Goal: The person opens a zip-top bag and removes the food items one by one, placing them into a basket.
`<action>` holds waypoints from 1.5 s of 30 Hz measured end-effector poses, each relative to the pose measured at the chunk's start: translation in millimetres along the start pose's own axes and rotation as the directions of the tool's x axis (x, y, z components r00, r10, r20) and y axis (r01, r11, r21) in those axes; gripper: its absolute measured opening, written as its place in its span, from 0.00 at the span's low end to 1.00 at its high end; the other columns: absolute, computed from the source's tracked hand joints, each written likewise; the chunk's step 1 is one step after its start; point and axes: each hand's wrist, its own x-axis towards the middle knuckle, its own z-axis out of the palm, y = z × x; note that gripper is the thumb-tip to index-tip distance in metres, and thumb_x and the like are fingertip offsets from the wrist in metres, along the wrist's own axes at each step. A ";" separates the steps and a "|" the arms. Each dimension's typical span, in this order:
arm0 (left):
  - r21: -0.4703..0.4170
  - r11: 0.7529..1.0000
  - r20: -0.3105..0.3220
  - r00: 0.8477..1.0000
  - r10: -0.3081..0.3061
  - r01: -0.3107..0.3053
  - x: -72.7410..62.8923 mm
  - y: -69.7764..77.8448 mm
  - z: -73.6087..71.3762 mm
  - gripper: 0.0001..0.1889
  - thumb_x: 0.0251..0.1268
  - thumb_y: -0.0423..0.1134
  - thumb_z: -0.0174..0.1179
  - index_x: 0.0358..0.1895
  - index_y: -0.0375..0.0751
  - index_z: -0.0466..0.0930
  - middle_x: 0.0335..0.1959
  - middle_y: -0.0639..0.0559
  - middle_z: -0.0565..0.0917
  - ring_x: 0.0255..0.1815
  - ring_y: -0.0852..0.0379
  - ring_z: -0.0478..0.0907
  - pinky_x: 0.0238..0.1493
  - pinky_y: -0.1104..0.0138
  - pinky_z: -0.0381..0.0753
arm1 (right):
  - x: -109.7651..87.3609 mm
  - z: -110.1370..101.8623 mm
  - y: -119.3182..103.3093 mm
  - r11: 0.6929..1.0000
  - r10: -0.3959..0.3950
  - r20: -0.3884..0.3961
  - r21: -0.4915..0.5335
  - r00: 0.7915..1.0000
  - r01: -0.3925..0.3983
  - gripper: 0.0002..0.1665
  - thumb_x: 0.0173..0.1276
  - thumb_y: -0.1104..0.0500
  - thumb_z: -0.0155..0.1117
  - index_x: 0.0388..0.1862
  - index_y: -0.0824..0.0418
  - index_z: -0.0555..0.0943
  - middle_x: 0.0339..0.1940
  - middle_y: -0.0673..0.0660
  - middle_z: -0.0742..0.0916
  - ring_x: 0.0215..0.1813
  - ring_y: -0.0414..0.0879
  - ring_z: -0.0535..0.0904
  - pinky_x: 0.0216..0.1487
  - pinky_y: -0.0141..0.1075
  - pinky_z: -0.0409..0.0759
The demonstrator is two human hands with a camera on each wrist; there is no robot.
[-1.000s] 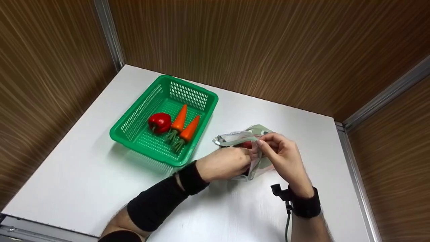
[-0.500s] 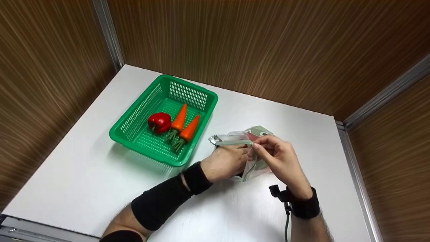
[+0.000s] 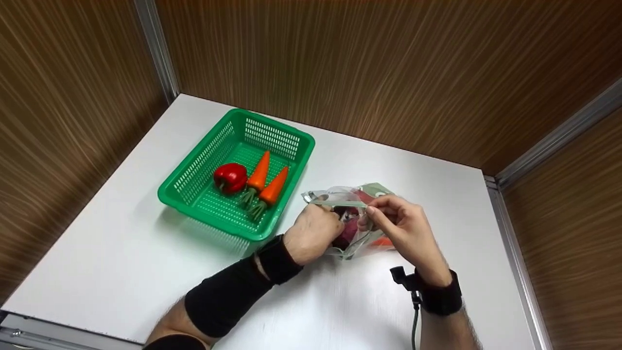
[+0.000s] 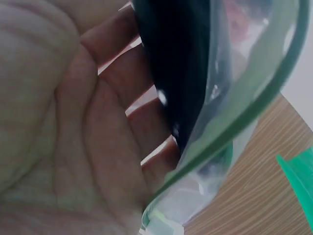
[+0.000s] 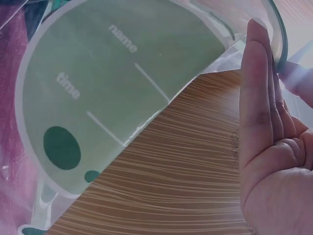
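Note:
In the head view, a clear zip bag point(image 3: 342, 194) with green print stands on the white table. My right hand point(image 3: 408, 231) pinches its rim between thumb and index finger. My left hand point(image 3: 312, 233) is at the bag's mouth, its fingers partly hidden. A dark red-purple thing point(image 3: 349, 232) shows inside the bag, and something orange point(image 3: 383, 241) shows through its lower right side. In the left wrist view, my fingers reach behind a glossy, nearly black thing point(image 4: 178, 68) beside the bag's rim; their tips are hidden, so a grip cannot be confirmed.
A green basket point(image 3: 310, 146) stands left of the bag, holding a red bell pepper point(image 3: 231, 178) and two carrots point(image 3: 259, 174) with green stems. Brown wood-patterned panels point(image 3: 330, 68) rise behind and beside the table. A cable point(image 3: 415, 321) hangs from my right wrist.
My left hand went deeper into the bag, then drew back left, uncovering the dark red-purple thing. The orange thing now shows through the bag. My right hand shifted slightly left, still pinching the rim.

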 end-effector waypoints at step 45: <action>-0.507 0.851 0.172 0.952 0.252 -0.134 15.6 -14.8 -14.5 0.08 0.76 0.52 0.76 0.43 0.54 0.92 0.30 0.60 0.90 0.34 0.56 0.94 0.32 0.59 0.92 | 5.1 -0.5 9.0 0.999 -0.019 -0.040 -0.045 0.999 0.017 0.05 0.86 0.68 0.71 0.48 0.71 0.90 0.34 0.58 0.97 0.37 0.35 0.93 0.41 0.26 0.90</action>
